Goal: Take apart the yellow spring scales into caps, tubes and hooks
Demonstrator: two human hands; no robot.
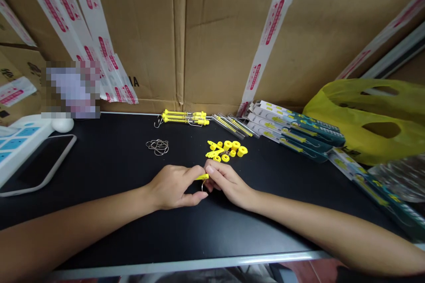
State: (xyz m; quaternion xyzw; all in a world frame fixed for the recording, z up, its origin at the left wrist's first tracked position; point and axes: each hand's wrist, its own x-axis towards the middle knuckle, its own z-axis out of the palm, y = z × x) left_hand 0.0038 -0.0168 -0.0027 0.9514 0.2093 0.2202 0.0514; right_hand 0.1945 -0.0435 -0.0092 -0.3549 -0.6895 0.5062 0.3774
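Observation:
Over the middle of the black table, my left hand (174,185) and my right hand (229,181) meet at the fingertips. Between them is a small yellow plastic piece (203,177) with a curved metal hook (202,185) hanging below it. My left fingers are closed on the yellow piece; my right thumb and fingers pinch at its right end, where the hook joins. Part of both is hidden by the fingers. Just beyond lie loose yellow plastic parts (235,145), caps and flat strips, around a small spring (225,153). A heap of metal hooks (159,147) lies to the left.
Several yellow tubes with hooks (181,117) lie at the back beside clear tubes with springs (232,124). Printed boxes (295,128) and a yellow bag (361,115) occupy the right. A phone (40,163) and power strip (20,141) lie left; cardboard (219,40) rises behind.

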